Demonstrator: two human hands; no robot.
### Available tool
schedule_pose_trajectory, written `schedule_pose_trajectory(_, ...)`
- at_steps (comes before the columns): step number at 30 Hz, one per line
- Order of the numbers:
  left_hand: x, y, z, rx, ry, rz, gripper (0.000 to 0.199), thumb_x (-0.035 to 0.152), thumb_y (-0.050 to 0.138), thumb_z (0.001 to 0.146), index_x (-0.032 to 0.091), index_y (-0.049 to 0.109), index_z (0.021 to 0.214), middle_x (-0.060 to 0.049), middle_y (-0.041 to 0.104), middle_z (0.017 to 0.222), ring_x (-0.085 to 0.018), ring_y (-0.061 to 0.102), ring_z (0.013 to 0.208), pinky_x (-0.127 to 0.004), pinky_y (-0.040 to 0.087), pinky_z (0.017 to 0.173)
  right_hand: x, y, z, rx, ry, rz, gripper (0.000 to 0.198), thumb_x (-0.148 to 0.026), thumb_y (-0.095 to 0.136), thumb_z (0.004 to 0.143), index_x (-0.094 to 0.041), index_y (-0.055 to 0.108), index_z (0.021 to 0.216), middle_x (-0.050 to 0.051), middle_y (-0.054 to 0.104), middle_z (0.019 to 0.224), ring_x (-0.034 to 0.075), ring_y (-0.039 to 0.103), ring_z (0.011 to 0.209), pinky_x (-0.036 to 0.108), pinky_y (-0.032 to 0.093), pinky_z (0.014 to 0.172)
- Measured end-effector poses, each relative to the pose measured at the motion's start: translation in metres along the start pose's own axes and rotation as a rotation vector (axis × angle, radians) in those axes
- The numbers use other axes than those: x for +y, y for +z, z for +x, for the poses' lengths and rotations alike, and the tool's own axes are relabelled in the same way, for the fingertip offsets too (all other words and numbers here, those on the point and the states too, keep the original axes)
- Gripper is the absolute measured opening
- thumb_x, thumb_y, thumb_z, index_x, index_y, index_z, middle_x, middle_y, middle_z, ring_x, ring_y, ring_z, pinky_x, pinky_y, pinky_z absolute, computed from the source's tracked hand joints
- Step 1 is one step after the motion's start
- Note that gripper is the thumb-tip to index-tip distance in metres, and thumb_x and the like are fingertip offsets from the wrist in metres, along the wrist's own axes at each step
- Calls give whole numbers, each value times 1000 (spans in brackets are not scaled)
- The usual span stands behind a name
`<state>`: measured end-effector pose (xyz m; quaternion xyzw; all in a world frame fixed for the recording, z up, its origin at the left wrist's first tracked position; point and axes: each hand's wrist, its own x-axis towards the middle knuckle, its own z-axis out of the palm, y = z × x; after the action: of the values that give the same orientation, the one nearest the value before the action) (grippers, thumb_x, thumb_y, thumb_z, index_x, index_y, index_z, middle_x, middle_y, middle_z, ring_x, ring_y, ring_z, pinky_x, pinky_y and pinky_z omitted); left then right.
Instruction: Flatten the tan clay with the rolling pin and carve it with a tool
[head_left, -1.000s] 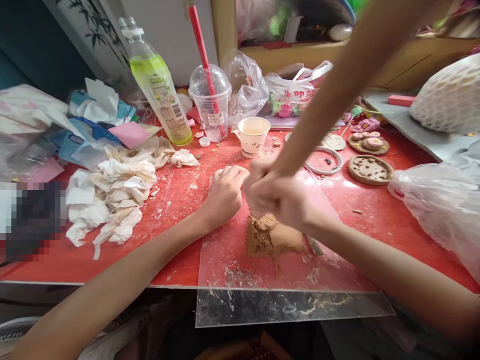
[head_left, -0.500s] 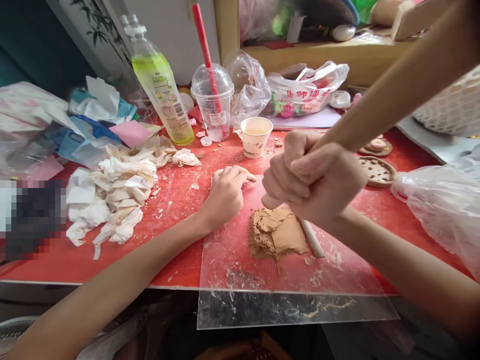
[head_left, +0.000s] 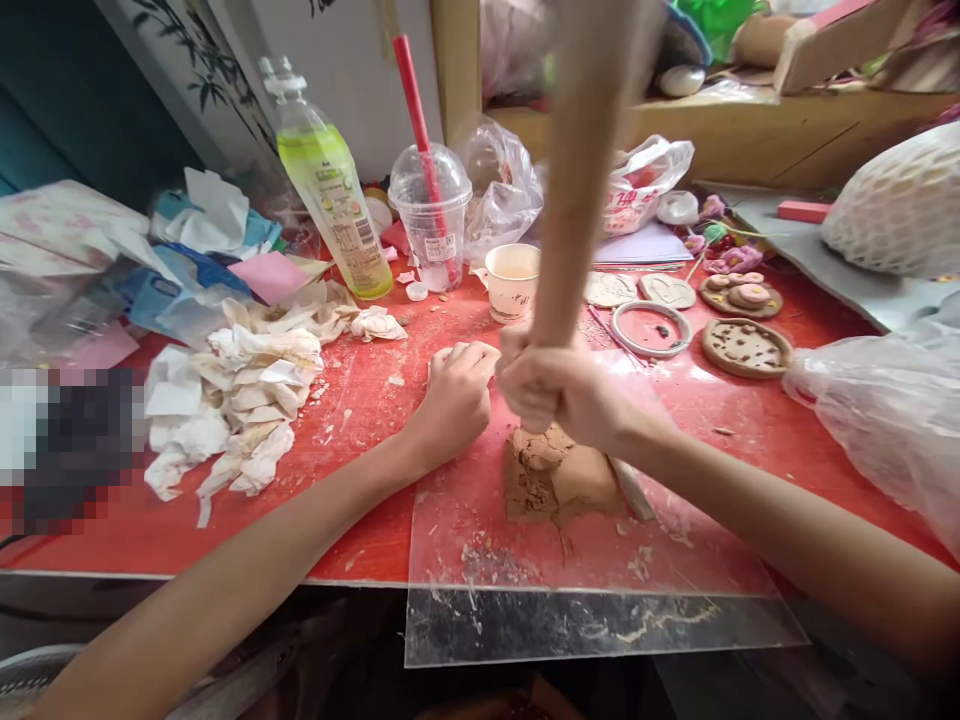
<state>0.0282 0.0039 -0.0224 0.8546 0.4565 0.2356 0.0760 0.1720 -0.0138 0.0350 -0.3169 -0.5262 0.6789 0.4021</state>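
My right hand (head_left: 566, 390) is wrapped round a thick wooden rolling pin (head_left: 581, 180), held nearly upright. The pin's lower end is hidden by the hand, just over a slab of brown clay (head_left: 581, 475). Cracked and rough on its left, the clay is smoother on its right. It lies on a clear plastic sheet (head_left: 480, 610) that overhangs the table's front edge. A pale stick (head_left: 636, 492) lies along the clay's right side. My left hand (head_left: 457, 395) rests at the sheet's left edge with fingers curled down; whatever is under them is hidden.
Crumpled tissues (head_left: 262, 390) lie left on the red table (head_left: 360, 540). Behind stand a green drink bottle (head_left: 334, 210), a lidded plastic cup (head_left: 431, 215) and a paper cup (head_left: 512, 285). At right are a clay ring (head_left: 652, 330), a spotted clay dish (head_left: 746, 347) and a plastic bag (head_left: 885, 400).
The rolling pin has swung from a rightward slant to nearly upright, and my right hand has moved left. My left hand's fingers have curled in more. The view has shifted slightly.
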Motion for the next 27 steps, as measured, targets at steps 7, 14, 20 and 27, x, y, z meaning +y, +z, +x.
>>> schedule_pose_trajectory(7, -9, -18, 2, -241, 444, -143, 44, -4, 41, 78, 26, 68, 97, 0, 65, 109, -19, 48, 114, -39, 37, 98, -26, -33, -8, 71, -212, 123, 26, -15, 54, 60, -21, 34, 45, -7, 24, 33, 7, 16, 32, 24, 14, 34)
schedule_pose_trajectory(14, -19, -36, 5, -240, 574, -65, 35, 0, 48, 78, 27, 69, 85, 2, 64, 115, -21, 41, 125, -43, 34, 104, -7, -43, 1, 34, -153, 203, 37, -22, 57, 68, -19, 26, 49, -8, 21, 35, 5, 17, 32, 21, 15, 33)
schedule_pose_trajectory(20, -10, -35, 1, -355, 524, -114, 11, 21, 53, 88, 20, 60, 96, -6, 57, 122, -23, 36, 126, -41, 36, 103, -3, -42, 2, 76, -130, 251, 27, -12, 49, 61, -19, 27, 47, -7, 24, 36, 4, 18, 33, 21, 14, 35)
schedule_pose_trajectory(27, -9, -26, 3, -264, 448, -159, 12, 17, 43, 93, 17, 54, 87, -7, 59, 100, -20, 43, 112, -37, 40, 95, 0, -43, 4, 56, -135, 214, 32, -15, 53, 63, -19, 26, 46, -7, 22, 35, 4, 18, 33, 20, 16, 35)
